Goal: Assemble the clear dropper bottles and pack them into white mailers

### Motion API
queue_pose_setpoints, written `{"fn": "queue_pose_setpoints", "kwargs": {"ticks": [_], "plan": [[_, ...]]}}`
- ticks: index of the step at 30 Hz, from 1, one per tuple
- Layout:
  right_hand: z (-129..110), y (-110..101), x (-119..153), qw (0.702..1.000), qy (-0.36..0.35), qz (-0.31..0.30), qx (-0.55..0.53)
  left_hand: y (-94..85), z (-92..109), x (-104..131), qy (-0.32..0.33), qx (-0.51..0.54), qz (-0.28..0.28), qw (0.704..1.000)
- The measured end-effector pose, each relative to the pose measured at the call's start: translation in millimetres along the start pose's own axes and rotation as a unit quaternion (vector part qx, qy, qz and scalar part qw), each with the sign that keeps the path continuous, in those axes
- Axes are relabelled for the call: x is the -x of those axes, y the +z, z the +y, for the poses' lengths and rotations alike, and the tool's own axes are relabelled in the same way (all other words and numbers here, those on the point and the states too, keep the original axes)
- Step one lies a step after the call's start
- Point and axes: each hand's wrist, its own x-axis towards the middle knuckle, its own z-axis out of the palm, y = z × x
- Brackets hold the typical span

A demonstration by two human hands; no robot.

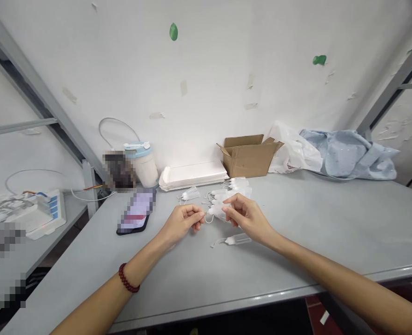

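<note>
Small clear plastic squeeze bottles with white tops and thin tethers lie about my hands. My right hand [246,215] is closed on one such bottle [215,211], with its white top pointing left. My left hand [184,222] has thumb and forefinger pinched at the tip of that bottle, where its tether curves down; what sits between those fingertips is too small to make out. One loose bottle [240,239] lies in front of my right hand, and another bottle [191,193] lies behind my left. Several more bottles [239,181] are grouped behind my right hand, partly hidden by it.
On the grey table [296,260] a phone [136,211] lies at left, near a lidded cup [145,165]. Along the wall stand white flat trays [195,173], an open cardboard box [249,159], a white plastic bag [293,151] and a light-blue bundle [348,156].
</note>
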Motion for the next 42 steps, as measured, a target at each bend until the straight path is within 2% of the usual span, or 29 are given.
{"fn": "queue_pose_setpoints", "kwargs": {"ticks": [25, 30, 37, 42], "plan": [[1.1, 3.1, 4.2, 0.999, 0.009, -0.029, -0.020, 2.8, 2.8, 3.7, 0.016, 0.004, 0.005, 1.000], [-4.2, 0.5, 0.6, 0.998, 0.023, -0.035, -0.048, 3.0, 4.3, 2.7, 0.010, 0.034, 0.002, 0.999], [-13.2, -4.2, -3.3, 0.994, 0.038, -0.034, -0.098, 0.7, 6.2, 0.6, 0.007, 0.085, 0.039, 0.996], [-13.0, -3.1, -2.2, 0.995, 0.041, -0.031, -0.086, 0.6, 10.3, 2.9, 0.036, 0.009, 0.022, 0.999]]}}
